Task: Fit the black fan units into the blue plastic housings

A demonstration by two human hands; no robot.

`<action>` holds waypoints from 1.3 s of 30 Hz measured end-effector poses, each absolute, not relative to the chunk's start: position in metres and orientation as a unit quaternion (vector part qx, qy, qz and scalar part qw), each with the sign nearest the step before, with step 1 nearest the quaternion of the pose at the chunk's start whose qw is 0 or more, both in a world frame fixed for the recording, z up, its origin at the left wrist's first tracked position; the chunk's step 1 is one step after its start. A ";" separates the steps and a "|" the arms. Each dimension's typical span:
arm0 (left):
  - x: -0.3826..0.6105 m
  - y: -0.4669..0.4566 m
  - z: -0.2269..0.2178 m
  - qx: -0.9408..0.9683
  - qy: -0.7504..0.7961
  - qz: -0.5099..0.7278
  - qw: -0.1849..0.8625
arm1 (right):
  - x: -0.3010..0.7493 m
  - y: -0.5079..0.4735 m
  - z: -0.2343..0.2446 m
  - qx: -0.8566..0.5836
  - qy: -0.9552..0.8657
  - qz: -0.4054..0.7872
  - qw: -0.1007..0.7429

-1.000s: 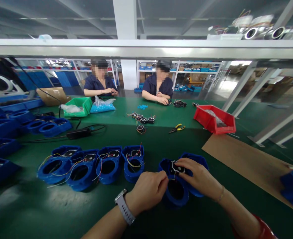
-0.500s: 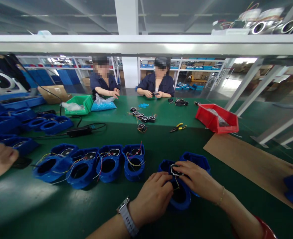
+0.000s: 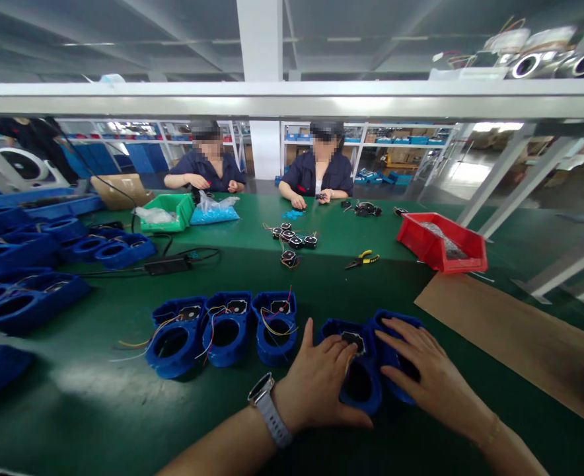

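My left hand (image 3: 319,383) lies with its fingers spread over a blue housing (image 3: 364,396), a round opening at its near end. Under the left fingertips a black motor (image 3: 354,342) with a pale rim sits in that housing's far part. Just to the right, my right hand (image 3: 423,367) rests open on a second blue housing (image 3: 386,324), fingers stretched across it and hiding most of its inside. To the left of my hands stand three more blue housings (image 3: 275,354), each fitted with a motor and trailing loose coloured wires.
Several loose motors (image 3: 289,258) lie mid-table beside yellow-handled pliers (image 3: 363,259). A red bin (image 3: 440,254) stands right, above brown cardboard (image 3: 500,344); a green bin (image 3: 185,215) stands left. More blue housings (image 3: 34,304) crowd the left. Two co-workers (image 3: 322,172) sit opposite.
My right hand has left the motor and moved onto the right-hand housing. My left fingers have spread out. The leftmost wired housing has gone from the row; a blurred one shows at far left.
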State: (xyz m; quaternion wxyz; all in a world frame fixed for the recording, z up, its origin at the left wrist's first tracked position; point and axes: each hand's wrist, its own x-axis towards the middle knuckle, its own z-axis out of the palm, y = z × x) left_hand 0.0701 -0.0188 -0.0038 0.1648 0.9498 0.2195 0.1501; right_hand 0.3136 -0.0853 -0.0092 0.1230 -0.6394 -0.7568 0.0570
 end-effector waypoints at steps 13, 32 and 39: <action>0.005 0.017 -0.004 0.925 0.332 0.113 0.143 | 0.239 -0.030 -0.020 -0.638 -0.765 0.088 0.010; -0.181 0.011 -0.037 0.748 0.638 0.161 -0.083 | 0.168 0.026 -0.022 -0.587 -0.806 0.073 -0.017; -0.236 0.026 -0.037 0.771 0.599 0.210 -0.045 | 0.144 0.033 -0.033 -0.536 -0.843 0.012 0.043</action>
